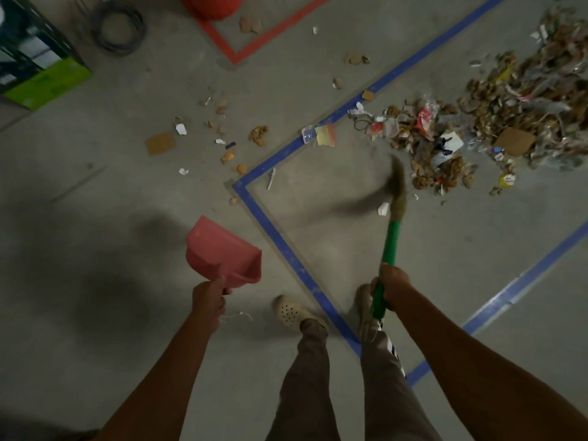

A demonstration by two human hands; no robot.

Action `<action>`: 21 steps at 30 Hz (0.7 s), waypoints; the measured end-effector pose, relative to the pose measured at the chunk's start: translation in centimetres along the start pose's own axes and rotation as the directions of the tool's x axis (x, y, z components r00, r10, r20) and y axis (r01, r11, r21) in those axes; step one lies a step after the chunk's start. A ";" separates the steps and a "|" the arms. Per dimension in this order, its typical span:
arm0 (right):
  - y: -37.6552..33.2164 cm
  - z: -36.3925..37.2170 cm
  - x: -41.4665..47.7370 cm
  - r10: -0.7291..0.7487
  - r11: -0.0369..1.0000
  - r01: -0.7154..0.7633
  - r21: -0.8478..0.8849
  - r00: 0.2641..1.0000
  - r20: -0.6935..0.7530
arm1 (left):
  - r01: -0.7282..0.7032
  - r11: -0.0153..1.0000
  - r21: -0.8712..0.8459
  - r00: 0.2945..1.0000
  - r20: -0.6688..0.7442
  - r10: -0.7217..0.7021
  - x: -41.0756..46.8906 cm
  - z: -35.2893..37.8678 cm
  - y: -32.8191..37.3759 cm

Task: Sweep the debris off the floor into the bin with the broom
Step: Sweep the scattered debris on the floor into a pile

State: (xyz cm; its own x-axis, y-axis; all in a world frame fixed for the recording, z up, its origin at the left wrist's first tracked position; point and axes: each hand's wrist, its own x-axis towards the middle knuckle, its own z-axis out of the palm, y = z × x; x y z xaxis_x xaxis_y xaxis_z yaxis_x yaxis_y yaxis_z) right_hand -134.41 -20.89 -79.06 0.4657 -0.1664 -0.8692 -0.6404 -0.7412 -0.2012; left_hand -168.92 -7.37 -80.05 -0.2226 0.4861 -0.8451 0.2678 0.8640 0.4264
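Observation:
My right hand (392, 286) grips the green handle of a broom (390, 243). Its brown bristles (397, 186) are blurred, just left of a big heap of debris (496, 122) of leaves, paper and wrappers inside the blue taped square. My left hand (208, 300) holds a pink dustpan (222, 251) by its handle, above the floor and left of the blue tape. Scattered scraps (229, 135) lie outside the square, further ahead. A red bin (211, 4) shows partly at the top edge inside a red taped corner.
Blue tape lines (280, 246) mark the concrete floor. My feet in pale clogs (291, 311) stand on either side of one line. A coil of black cable (119, 27) and a green box (47, 84) under a dark rack sit at the top left.

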 end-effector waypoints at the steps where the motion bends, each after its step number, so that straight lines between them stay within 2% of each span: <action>1: -0.2 -0.7 -0.2 -0.009 1.000 0.009 0.007 1.000 -0.019 | -0.001 1.000 0.004 1.000 0.008 0.001 0.0 0.0 0.1; 4: -0.1 -2.1 -1.7 -0.099 0.995 0.100 0.009 0.993 -0.067 | -0.010 1.000 0.019 1.000 0.018 0.009 -0.4 -0.1 0.5; 7: 0.5 -2.1 -4.5 -0.198 0.978 0.196 -0.076 0.980 -0.015 | -0.014 1.000 0.008 1.000 0.019 0.014 -1.2 -0.5 1.1; 13: 1.2 1.7 -10.8 -0.288 0.907 0.339 -0.249 0.932 0.221 | -0.027 0.994 -0.104 0.999 -0.020 0.025 -2.6 -2.5 1.7; 17: 2.4 6.1 -12.4 -0.288 0.792 0.461 -0.399 0.860 0.422 | -0.013 0.988 -0.156 0.997 -0.071 0.002 -2.3 -4.6 1.0; 21: 3.3 10.8 -13.1 -0.248 0.669 0.552 -0.498 0.797 0.550 | 0.026 0.970 -0.242 0.992 -0.111 -0.055 -1.0 -6.5 -0.3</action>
State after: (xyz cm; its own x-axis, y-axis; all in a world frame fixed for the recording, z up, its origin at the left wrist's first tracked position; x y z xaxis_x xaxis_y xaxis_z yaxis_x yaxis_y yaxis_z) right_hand -149.20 -14.15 -73.26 0.1944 0.4090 -0.8916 0.1320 -0.9116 -0.3894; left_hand -174.86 -7.30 -77.24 -0.3397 0.4495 -0.8261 0.0269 0.8827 0.4692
